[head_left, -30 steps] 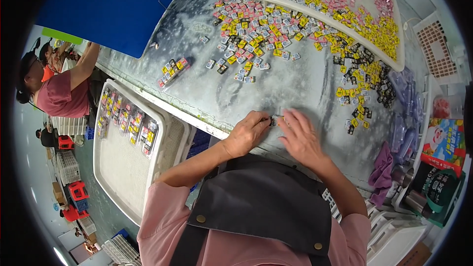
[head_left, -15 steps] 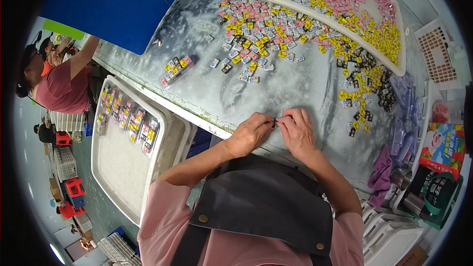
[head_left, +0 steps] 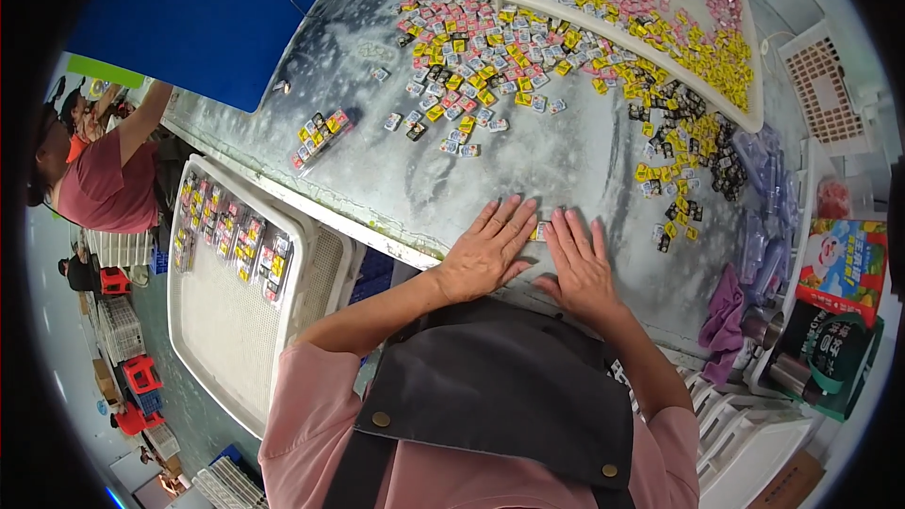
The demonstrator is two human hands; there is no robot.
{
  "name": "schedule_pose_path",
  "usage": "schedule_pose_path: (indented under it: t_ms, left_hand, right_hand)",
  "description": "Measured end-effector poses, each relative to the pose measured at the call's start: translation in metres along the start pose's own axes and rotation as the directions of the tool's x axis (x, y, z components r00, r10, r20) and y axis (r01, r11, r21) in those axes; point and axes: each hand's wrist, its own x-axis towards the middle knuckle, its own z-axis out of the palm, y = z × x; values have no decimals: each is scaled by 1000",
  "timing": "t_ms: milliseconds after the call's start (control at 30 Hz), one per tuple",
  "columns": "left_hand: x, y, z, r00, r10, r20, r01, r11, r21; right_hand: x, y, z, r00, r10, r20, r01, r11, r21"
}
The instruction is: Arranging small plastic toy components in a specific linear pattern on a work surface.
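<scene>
My left hand [head_left: 488, 250] lies flat on the table [head_left: 566, 155] near its front edge, fingers stretched out and together. Beside it my right hand [head_left: 577, 262] is also laid flat, its fingers extended. Between the two sets of fingers shows a small flat piece [head_left: 540, 231], pale with a bit of yellow, partly covered; I cannot tell its exact kind. Beyond the hands is spread a loose heap of small rectangular pieces [head_left: 481, 57] in pink, white, yellow and black. A clear pack [head_left: 320, 139] filled with the same pieces stands to the left.
A white tray [head_left: 603, 26] of loose pieces sits at the far right. Clear plastic packaging [head_left: 765, 193] and a purple cloth [head_left: 723, 325] lie at the right edge. Left of the table, a white crate [head_left: 179, 320] holds filled packs. A co-worker [head_left: 111, 170] stands beyond a blue board [head_left: 203, 19].
Both hands have gone from pinching a small dark piece together to lying flat with fingers extended. The view has shifted slightly.
</scene>
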Motion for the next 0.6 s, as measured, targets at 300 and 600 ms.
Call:
schedule_pose_path:
  t_ms: [300,600]
  left_hand:
    - [-6,9,2,997,26,72,-32,996,82]
    - [-2,10,7,1000,16,12,-16,1000,5]
  right_hand:
    - [-4,-8,-3,1000,3,26,-4,999,51]
    - [13,11,-11,979,12,-205,47,959,279]
